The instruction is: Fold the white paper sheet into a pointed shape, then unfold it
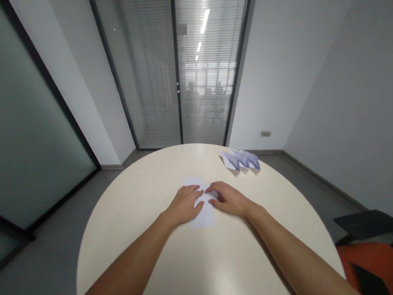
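A white sheet of paper (pixel 203 219) lies on the table in front of me. My left hand (pixel 186 203) rests over its left side, fingers stretched out and thumb apart. From the right, my right hand (pixel 226 197) reaches over the paper's right edge, its fingers bent and the thumb held away from them. The fingertips of both hands come close together near the middle of the sheet, partly hiding it. Neither hand visibly grips anything. Farther off to the right lie several folded pieces of paper (pixel 231 161), overlapping in a row, with bluish shading on them.
The round cream table (pixel 128 227) fills the middle of the view. An orange chair (pixel 382 264) with black armrests stands at the lower right. Beyond the table are glass panels with blinds (pixel 152 78), and a frosted glass panel (pixel 18 117) is on the left.
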Tool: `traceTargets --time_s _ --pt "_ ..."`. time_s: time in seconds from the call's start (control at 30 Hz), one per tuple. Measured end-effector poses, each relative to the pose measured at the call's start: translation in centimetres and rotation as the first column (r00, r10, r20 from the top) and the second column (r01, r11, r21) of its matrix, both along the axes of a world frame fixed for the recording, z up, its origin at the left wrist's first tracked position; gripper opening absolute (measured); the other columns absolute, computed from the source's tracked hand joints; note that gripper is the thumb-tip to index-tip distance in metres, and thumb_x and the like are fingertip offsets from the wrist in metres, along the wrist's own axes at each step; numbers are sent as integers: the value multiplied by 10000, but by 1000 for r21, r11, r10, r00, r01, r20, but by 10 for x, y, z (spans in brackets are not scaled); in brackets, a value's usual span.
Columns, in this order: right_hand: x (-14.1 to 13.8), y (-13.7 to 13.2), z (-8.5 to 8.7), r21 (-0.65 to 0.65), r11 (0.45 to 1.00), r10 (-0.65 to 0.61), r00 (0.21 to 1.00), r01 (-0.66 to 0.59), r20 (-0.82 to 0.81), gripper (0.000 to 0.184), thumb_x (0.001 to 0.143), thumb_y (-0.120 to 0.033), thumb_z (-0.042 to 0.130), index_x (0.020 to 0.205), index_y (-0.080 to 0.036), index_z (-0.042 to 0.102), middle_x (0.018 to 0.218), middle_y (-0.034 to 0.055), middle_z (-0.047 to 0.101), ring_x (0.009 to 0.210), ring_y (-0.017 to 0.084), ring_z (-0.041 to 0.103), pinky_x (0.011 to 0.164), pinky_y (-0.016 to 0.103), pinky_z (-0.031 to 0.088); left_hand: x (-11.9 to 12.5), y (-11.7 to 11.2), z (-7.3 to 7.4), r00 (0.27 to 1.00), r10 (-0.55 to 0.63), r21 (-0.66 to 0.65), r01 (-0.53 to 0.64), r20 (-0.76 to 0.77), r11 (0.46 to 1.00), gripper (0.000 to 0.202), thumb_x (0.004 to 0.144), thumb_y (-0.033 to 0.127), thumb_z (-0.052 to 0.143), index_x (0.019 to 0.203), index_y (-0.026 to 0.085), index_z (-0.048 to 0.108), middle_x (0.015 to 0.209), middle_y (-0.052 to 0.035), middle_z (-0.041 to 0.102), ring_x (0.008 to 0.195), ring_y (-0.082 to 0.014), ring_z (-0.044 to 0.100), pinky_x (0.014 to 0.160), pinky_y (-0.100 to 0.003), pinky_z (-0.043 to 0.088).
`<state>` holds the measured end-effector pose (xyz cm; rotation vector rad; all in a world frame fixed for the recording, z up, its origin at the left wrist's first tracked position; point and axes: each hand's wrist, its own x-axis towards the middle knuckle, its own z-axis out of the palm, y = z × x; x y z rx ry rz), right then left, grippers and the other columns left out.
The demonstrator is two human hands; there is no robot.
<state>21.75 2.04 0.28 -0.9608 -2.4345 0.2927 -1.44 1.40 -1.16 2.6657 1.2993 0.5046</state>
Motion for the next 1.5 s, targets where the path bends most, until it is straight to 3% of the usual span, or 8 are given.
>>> traceTargets --time_s 0.27,0.43,0.6,0.77,0.93,1.07,1.33,1.5 --pt "6 9 -15 49 998 37 999 -39 36 405 954 -310 555 1339 -189 590 1368 125 626 1320 278 535 1176 528 346 1 -6 11 985 -172 -39 172 -1 984 403 910 239 534 1305 202 610 1478 -105 528 1388 -264 450 1184 -526 294" --pt "8 13 -15 75 997 -7 997 0 80 382 972 -314 530 1316 -169 615 1350 122 643 1331 270 533 1210 522 298 1 -6 12 968 -248 54 246 31 968 308 905 179 539 1170 209 695 1286 -78 663 1229 -231 573 1107 -417 400" --pt "14 18 -24 94 985 -156 981 145 119 382 969 -317 537 1311 -171 623 1344 128 646 1327 277 534 1206 544 278 1 -9 13 963 -269 55 268 29 962 322 940 349 580 1225 235 678 1322 -73 650 1242 -240 567 1110 -421 385" --pt "21 20 -31 127 937 -339 936 327 90 348 968 -342 553 1280 -218 648 1382 120 617 1395 310 444 1162 578 318 -1 -4 10 975 -221 38 220 28 975 317 968 333 545 1237 237 683 1342 -73 637 1252 -236 552 1106 -410 396" --pt "14 14 -17 143 976 -179 981 167 74 299 980 -308 523 1188 -205 711 1327 124 651 1310 283 529 1148 521 359 -1 2 5 988 -152 55 150 36 987 295 984 303 523 1209 236 700 1305 -65 652 1208 -226 558 1075 -382 422" --pt "2 4 -7 22 1000 8 998 -9 61 338 959 -356 568 1232 -207 700 1302 117 663 1233 255 587 1078 431 457 -4 7 5 996 -60 59 56 70 997 245 978 292 534 1117 219 722 1169 -57 704 1096 -221 604 1004 -367 462" --pt "8 5 -11 -43 997 -61 998 62 20 355 949 -375 585 1246 -211 689 1301 120 667 1254 276 575 1080 469 452 -15 1 17 979 -193 -40 195 63 980 351 897 448 641 1173 238 688 1340 -58 646 1257 -243 567 1092 -371 419" --pt "10 6 -11 -39 997 -67 998 68 11 359 945 -392 589 1240 -213 689 1293 123 671 1246 279 585 1083 477 448 -16 3 16 982 -183 -14 184 39 983 257 927 365 600 1128 235 692 1230 -47 685 1154 -213 619 1035 -336 456"
